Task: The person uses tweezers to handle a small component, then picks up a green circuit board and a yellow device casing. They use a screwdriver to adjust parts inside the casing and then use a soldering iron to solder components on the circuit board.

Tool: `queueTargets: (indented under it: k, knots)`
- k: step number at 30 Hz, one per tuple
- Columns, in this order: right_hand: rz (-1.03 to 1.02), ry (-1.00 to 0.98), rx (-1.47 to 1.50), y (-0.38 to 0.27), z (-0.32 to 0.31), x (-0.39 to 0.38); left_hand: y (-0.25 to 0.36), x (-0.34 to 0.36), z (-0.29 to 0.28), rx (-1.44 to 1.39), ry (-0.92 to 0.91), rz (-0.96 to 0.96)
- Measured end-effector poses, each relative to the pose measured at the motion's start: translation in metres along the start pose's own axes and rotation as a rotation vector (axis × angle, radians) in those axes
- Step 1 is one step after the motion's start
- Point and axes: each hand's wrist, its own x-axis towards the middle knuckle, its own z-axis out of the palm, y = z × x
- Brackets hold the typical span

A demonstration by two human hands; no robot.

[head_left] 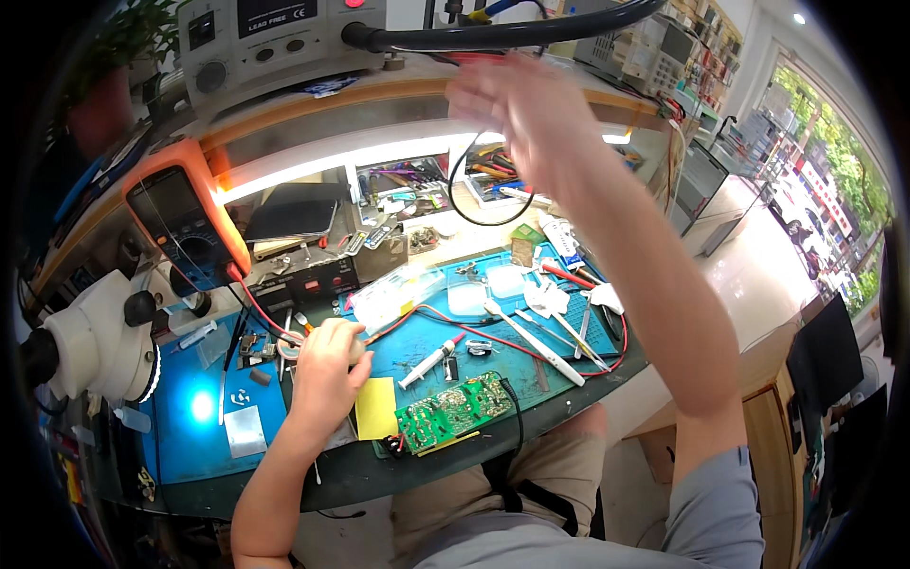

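Note:
My left hand (327,368) rests over the blue mat at the left of the middle, its fingers curled round a small pale thing that they mostly cover. Just right of it lies a yellow paper pad (376,410). Beside the pad is a green circuit board (453,414) with a black cable (517,408) at its right end. A syringe (431,360) with a pink tip lies above the board. My right hand (517,109) is raised far ahead at the shelf edge, under a thick black hose (502,36). Motion smears its fingers, and whether they hold anything is unclear.
An orange multimeter (185,213) leans at the left, behind a white microscope (100,337). A grey soldering or hot-air unit (280,52) stands on the shelf. White tweezers or a brush (536,343), red and black leads and a clear plastic box (389,296) lie on the blue mat (398,346).

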Motion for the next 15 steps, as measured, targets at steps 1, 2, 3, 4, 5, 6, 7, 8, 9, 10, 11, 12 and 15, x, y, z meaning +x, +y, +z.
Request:
queueTargets:
  k: [1, 2, 3, 4, 5, 6, 7, 8, 9, 10, 11, 12, 15]
  knots:
    - [-0.069, -0.016, 0.020, 0.000, -0.005, 0.038, 0.000, 0.001, 0.001, 0.042, 0.008, 0.046]
    - [-0.140, -0.026, 0.023, -0.003, -0.015, 0.078, 0.003, 0.003, 0.006, 0.059, 0.013, 0.070]
    - [-0.053, 0.012, 0.187, 0.000, -0.015, 0.112, 0.004, 0.000, 0.003, 0.071, -0.003, 0.062]
    - [0.009, 0.103, 0.085, -0.010, -0.002, 0.120, 0.004, -0.003, -0.001, 0.082, -0.022, 0.046]
    - [0.076, 0.179, -0.001, -0.016, 0.015, 0.128, 0.001, -0.008, -0.009, 0.113, -0.040, 0.020]
    - [0.025, 0.084, 0.013, -0.004, 0.014, 0.161, 0.001, -0.012, -0.017, 0.102, -0.084, -0.069]
    - [-0.049, 0.090, -0.107, -0.027, -0.010, 0.168, 0.013, -0.003, -0.007, 0.043, -0.095, -0.005]
    - [-0.108, 0.074, -0.236, -0.027, -0.012, 0.174, 0.013, -0.005, -0.010, 0.046, -0.102, 0.000]
    - [-0.170, 0.061, -0.368, -0.026, -0.015, 0.180, 0.012, -0.005, -0.012, 0.046, -0.109, 0.010]
    - [-0.182, 0.094, -0.465, -0.026, -0.012, 0.180, 0.012, -0.006, -0.013, 0.057, -0.126, 0.011]
    - [-0.186, 0.124, -0.565, -0.026, -0.007, 0.176, 0.011, -0.007, -0.015, 0.067, -0.140, -0.014]
    - [-0.361, 0.084, -1.151, -0.033, -0.010, 0.170, 0.011, -0.005, -0.018, 0.074, -0.156, -0.035]
    - [-0.425, 0.038, -1.151, -0.054, -0.014, 0.134, 0.014, -0.005, -0.018, 0.069, -0.124, -0.022]
